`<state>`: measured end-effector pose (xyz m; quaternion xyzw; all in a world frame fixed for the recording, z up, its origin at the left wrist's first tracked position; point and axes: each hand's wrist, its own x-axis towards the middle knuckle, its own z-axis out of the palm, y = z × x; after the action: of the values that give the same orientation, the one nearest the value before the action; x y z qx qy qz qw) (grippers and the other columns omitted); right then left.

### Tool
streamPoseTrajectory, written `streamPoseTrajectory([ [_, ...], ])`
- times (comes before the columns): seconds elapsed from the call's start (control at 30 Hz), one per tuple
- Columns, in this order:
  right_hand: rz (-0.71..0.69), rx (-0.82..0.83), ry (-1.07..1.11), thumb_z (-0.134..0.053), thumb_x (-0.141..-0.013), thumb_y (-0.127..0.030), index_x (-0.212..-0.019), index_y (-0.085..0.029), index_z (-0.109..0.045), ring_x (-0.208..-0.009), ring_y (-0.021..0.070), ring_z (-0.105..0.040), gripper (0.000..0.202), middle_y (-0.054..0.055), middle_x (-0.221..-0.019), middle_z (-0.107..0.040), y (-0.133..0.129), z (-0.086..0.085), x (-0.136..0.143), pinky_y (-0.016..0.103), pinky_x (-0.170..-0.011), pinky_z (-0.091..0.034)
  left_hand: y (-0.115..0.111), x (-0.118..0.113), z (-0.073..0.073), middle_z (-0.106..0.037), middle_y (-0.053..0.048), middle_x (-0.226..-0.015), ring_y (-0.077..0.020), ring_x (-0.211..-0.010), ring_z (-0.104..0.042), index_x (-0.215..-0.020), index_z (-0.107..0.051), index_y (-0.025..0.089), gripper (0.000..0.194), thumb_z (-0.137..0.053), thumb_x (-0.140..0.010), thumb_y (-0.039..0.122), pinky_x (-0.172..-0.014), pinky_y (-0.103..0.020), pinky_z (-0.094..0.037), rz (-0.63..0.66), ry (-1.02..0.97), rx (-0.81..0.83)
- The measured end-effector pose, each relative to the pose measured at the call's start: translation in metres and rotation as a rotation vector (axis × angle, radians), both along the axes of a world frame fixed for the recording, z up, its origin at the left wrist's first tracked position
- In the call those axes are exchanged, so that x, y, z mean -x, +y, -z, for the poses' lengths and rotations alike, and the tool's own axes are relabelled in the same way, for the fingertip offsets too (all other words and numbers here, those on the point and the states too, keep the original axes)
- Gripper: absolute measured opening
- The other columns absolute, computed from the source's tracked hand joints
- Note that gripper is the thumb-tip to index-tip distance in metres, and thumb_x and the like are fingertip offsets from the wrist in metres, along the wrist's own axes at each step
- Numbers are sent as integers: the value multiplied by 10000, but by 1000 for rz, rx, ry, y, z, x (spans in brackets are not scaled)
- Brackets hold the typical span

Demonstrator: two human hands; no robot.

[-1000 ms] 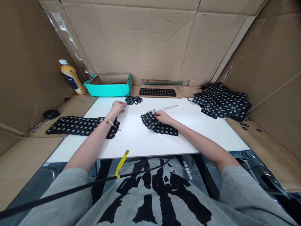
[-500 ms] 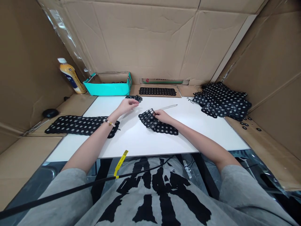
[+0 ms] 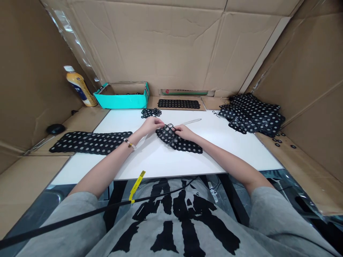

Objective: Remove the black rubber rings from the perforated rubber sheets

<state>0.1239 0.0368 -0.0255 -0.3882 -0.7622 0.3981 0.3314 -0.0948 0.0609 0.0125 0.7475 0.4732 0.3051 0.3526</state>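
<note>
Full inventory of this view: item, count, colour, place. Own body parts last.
gathered dotted piece: 1, black with pale dots, table centre
ring cluster: 1, black, table's far edge
dotted strip: 1, black with pale dots, left
small dotted strip: 1, black, back centre
dotted pile: pieces uncountable, black, far right
loose rings: several, black, right cardboard
open box: 1, teal front, back left
bottle: 1, orange, white cap, far left
round object: 1, black, left
slim pointed tool: 1, whitish, behind right hand
tabletop: 1, white, centre
cardboard walls: several, brown, around
cable: 1, black, yellow tag, front
left hand: 1, bare, at gathered piece's left
right hand: 1, bare, pinching its upper edge
</note>
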Motion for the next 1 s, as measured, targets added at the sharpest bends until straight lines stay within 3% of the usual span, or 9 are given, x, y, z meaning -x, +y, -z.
streamPoseTrajectory([
  [0.17,73,28,-49,-393,-624,-194,-581,-180,-512,-632,136,-450,127,-37,-571,-511,1,1,-1,260,-687,-371,24,28,3,-666,-47,-699,-121,-549,-497,-747,-685,150,215,-710,-706,360,-512,-260,-381,-427,-166,68],
  [0.23,69,42,-51,-390,-617,-197,-582,-181,-514,-622,137,-446,130,-37,-563,-504,0,2,-1,262,-688,-374,30,41,-1,-675,-53,-754,-105,-558,-470,-786,-671,147,176,-668,-762,321,-516,-251,-383,-540,-207,42],
  [0.3,59,41,-40,-394,-621,-205,-597,-179,-527,-633,141,-457,137,-31,-586,-522,0,2,-1,267,-697,-378,30,47,-6,-689,-64,-815,-114,-604,-489,-839,-677,147,190,-648,-787,327,-534,-245,-395,-487,-203,22],
  [0.47,-3,-32,1,-395,-630,-202,-617,-178,-520,-693,158,-489,128,-16,-641,-556,0,3,-1,276,-733,-386,7,20,-13,-729,-67,-925,-174,-751,-593,-942,-744,181,363,-705,-730,472,-653,-269,-445,52,68,-35],
  [0.57,-38,-69,17,-389,-632,-181,-693,-167,-584,-727,164,-507,205,-10,-688,-587,1,4,-2,282,-753,-394,-7,2,-12,-736,-66,-993,-193,-803,-614,-979,-760,191,428,-703,-714,522,-715,-281,-458,201,176,-96],
  [0.73,-50,-56,39,-398,-632,-156,-829,-157,-681,-798,181,-551,345,4,-761,-646,2,5,-2,306,-823,-411,-13,0,-15,-741,-70,-972,-195,-799,-615,-1027,-754,166,496,-737,-678,518,-729,-289,-467,266,237,-123],
  [0.87,-22,-16,0,-404,-629,-164,-690,-163,-630,-770,181,-547,235,6,-718,-639,1,3,-1,295,-794,-411,-5,4,-11,-754,-60,-933,-204,-830,-629,-911,-778,183,372,-689,-730,496,-755,-293,-464,256,147,-91],
  [0.93,-17,-8,-28,-399,-640,-180,-626,-170,-571,-713,167,-520,173,-5,-661,-601,0,1,-1,282,-745,-397,3,7,-4,-753,-61,-880,-199,-785,-620,-836,-779,179,347,-684,-725,493,-710,-294,-457,163,63,-51],
  [1.0,11,-2,-45,-390,-640,-185,-591,-176,-529,-681,156,-496,148,-16,-614,-558,-1,1,0,274,-721,-381,15,15,6,-745,-68,-833,-185,-705,-595,-805,-773,169,349,-677,-716,492,-628,-291,-434,-28,-59,-12],
])
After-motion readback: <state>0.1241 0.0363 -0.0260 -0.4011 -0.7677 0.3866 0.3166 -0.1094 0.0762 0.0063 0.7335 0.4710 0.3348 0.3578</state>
